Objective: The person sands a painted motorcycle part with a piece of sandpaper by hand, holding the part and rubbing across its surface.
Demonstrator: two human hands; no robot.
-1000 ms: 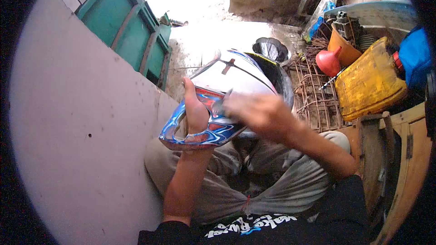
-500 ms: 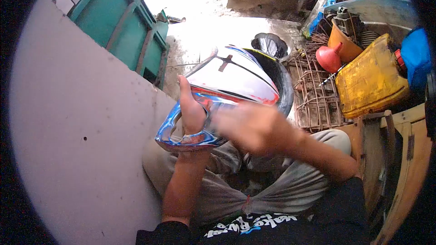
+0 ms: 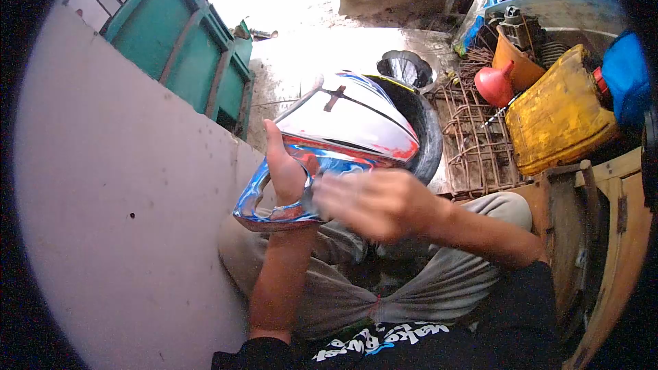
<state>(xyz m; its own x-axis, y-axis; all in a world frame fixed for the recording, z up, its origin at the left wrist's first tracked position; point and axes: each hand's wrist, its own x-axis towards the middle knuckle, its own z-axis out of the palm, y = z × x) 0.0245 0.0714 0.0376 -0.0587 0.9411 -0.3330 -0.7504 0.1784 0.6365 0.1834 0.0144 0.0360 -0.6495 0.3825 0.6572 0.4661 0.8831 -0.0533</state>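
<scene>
A hard painted shell (image 3: 343,120), white on top with black lines and red patches, lies across the middle above my lap. Its lower edge is a blue and red swirled frame (image 3: 250,195) with an opening. My left hand (image 3: 286,175) reaches up through that opening from below and holds the frame, thumb pointing up. My right hand (image 3: 373,202) is blurred, its fingers pressed together against the frame's blue part beside the left hand. A dark greyish bit shows at its fingertips, too smeared to name.
Behind the shell stands a round black tub (image 3: 430,133). On the right are a rusty wire rack (image 3: 480,140), a red funnel (image 3: 495,85), a yellow jerrycan (image 3: 558,120) and a wooden chair (image 3: 617,219). A pale wall (image 3: 130,164) and green cabinet (image 3: 171,34) border the left.
My right hand has shifted slightly back toward me along the frame, still blurred. The shell has tipped a little, and my left hand keeps the same hold.
</scene>
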